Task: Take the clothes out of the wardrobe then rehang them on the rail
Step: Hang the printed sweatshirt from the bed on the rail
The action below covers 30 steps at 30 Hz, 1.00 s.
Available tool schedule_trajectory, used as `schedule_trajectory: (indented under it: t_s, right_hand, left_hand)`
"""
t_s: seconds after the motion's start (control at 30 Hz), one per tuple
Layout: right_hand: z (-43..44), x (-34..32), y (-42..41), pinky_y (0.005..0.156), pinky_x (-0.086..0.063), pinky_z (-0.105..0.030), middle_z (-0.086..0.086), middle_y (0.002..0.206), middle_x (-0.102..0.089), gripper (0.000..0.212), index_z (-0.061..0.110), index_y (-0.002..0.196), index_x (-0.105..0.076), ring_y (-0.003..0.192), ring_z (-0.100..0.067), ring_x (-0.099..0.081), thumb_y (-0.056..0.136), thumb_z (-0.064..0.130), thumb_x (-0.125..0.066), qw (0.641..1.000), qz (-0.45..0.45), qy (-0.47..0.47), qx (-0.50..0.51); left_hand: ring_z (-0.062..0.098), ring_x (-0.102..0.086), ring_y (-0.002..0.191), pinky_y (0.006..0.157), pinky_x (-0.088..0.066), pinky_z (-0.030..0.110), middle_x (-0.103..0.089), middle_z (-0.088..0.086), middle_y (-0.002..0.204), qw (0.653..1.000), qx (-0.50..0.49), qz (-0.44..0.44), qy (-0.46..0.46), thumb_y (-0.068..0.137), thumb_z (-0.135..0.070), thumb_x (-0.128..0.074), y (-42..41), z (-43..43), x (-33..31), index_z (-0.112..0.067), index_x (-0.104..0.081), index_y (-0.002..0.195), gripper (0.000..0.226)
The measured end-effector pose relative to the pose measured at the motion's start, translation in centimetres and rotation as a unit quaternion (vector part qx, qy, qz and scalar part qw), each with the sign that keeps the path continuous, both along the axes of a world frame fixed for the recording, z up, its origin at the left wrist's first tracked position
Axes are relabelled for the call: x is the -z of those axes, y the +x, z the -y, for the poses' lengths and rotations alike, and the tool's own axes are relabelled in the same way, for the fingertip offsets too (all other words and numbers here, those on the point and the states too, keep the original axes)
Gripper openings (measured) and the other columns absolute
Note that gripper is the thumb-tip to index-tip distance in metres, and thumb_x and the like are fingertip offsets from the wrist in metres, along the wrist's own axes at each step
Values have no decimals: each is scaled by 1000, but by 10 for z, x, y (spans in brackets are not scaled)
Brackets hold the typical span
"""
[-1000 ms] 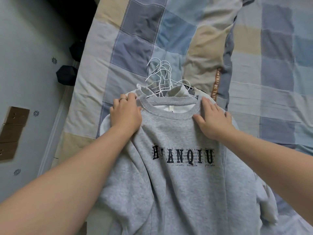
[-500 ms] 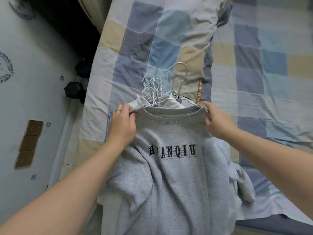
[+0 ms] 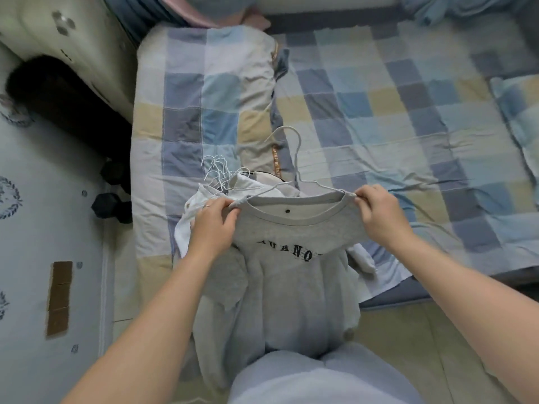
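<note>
Sweatshirt (image 3: 291, 287) collar pinched by left hand (image 3: 214, 223), right hand (image 3: 379, 212), arms outstretched.

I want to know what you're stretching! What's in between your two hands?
In the head view, the collar of the grey sweatshirt stretches between the left hand and the right hand, with a white hanger poking out of it.

**Sweater (image 3: 291, 275) held by its collar**

The left hand (image 3: 214, 221) and right hand (image 3: 379, 212) each pinch one end of the collar. Between the fingers (image 3: 230, 206) a hanger (image 3: 297, 161) sits in the neck, hook pointing away. Past the left fingers lie more hangers (image 3: 217, 170) and white clothes (image 3: 188, 225).
</note>
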State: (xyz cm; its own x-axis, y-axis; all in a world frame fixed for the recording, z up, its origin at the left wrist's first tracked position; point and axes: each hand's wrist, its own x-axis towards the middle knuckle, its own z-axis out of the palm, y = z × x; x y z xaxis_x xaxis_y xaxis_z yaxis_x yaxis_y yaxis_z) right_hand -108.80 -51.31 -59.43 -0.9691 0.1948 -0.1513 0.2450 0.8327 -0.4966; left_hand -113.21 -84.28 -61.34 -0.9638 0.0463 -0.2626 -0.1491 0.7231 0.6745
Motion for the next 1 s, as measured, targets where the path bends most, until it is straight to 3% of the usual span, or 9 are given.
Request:
schedule_trajectory:
  t_s: [0.1,0.27,0.43,0.5,0.57,0.77,1.0]
  right_hand:
    - [-27,-29,46,80,-44,-44,-9,94,-55,11,6,95,-63,89,-31,-54,97,9,-53,997,-38,-5,64]
    - [-81,-61,134,71,-40,-37,-3,95,-51,13,6,101,-63,86,-26,-52,99,10,-50,986,-81,9,149]
    - [-152,-90,250,69,-43,-39,0,94,-52,13,10,100,-63,84,-25,-53,99,13,-51,962,-126,47,240]
    - [-182,-99,303,73,-47,-43,-3,95,-55,11,10,97,-64,86,-28,-56,98,12,-53,949,-139,53,278]
    - [-210,-106,359,74,-47,-42,-2,96,-56,11,11,96,-64,87,-27,-56,97,13,-54,934,-145,58,320]
    - [-275,-122,534,73,-48,-39,3,98,-56,13,13,99,-65,85,-21,-56,98,13,-52,877,-172,84,441]
    - [-299,-144,718,75,-50,-38,-1,104,-58,17,9,106,-64,87,-19,-56,100,19,-52,790,-152,132,579]
  left_hand:
    - [24,-60,107,94,-44,38,-70,6,109,997,59,-24,47,97,-20,-60,12,-32,-24,-11,-70,109,17]
    - [7,-61,90,81,-41,15,-71,-1,97,986,112,-61,110,96,-14,-63,40,-110,-58,-15,-72,98,10]
    - [10,-59,77,76,-46,30,-67,-10,83,971,189,-51,138,95,-20,-66,95,-212,-80,-24,-70,90,7]
    - [0,-58,71,72,-45,19,-67,-11,79,961,230,-62,141,94,-20,-67,125,-258,-86,-27,-69,88,10]
    - [-3,-57,71,65,-37,6,-64,-17,76,948,276,-79,138,94,-21,-67,159,-306,-93,-33,-67,86,14]
    - [-4,-56,78,68,-34,4,-61,-28,80,899,398,-98,153,94,-23,-66,278,-450,-117,-34,-67,89,12]
    - [10,-59,87,71,-32,2,-67,-11,90,817,545,-76,172,95,-21,-65,429,-587,-135,-22,-73,98,9]
